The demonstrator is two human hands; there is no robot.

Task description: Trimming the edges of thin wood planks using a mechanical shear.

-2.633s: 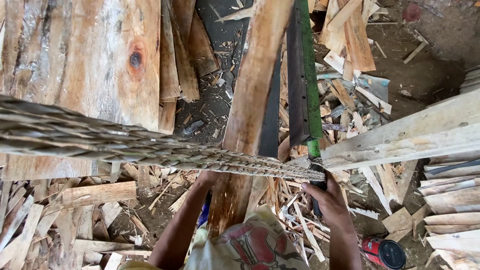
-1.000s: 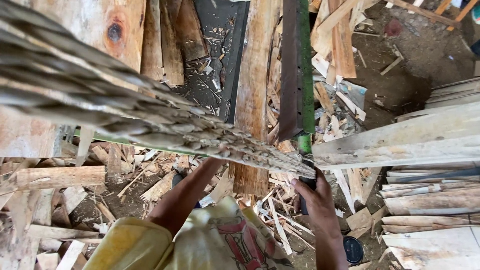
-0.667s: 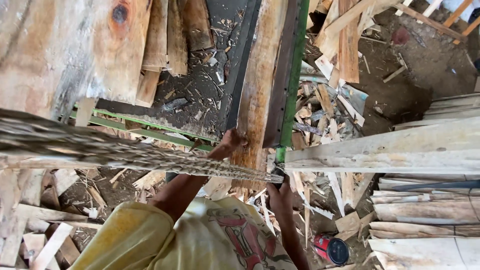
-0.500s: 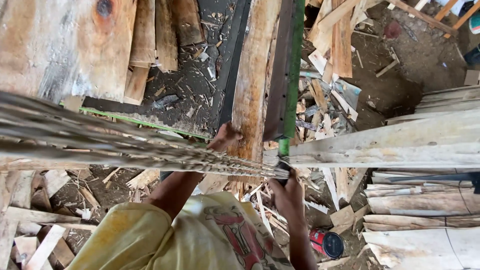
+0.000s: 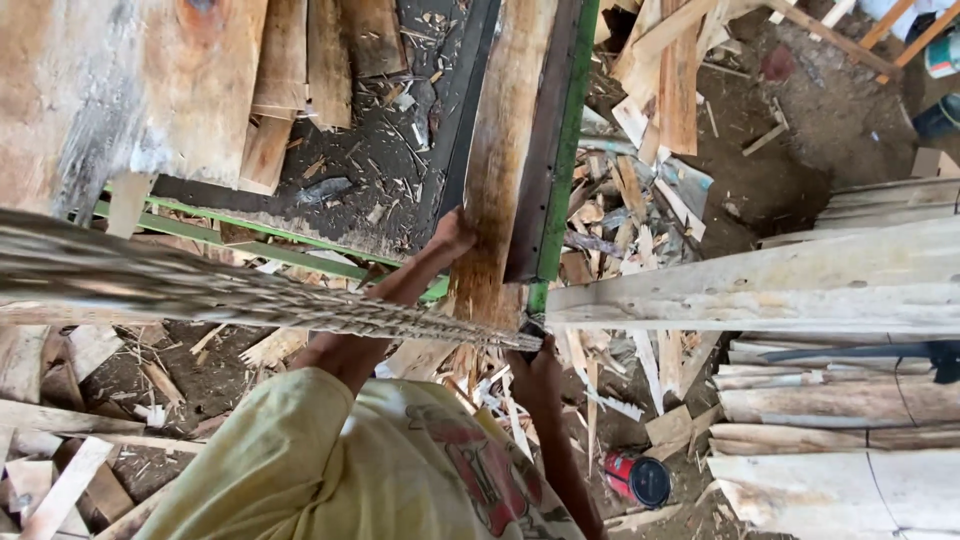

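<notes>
Gripping the near end of a long wooden plank (image 5: 497,170) with the left hand (image 5: 447,237), fingers wrapped over its left edge, arm stretched up from the yellow sleeve (image 5: 290,450). Right hand (image 5: 537,362) lower down, near the plank's splintered near end and the foot of a green metal rail (image 5: 565,140); too hidden to tell whether closed on anything. Plank lying lengthwise against that rail, running away toward the top. Crossing in front, a blurred rough slat (image 5: 200,290), cutting over both forearms. Pale board (image 5: 760,290) jutting in from the right. Scrap offcuts (image 5: 620,210) and sawdust littering the ground. Red can (image 5: 635,478) standing below, contents unreadable.
</notes>
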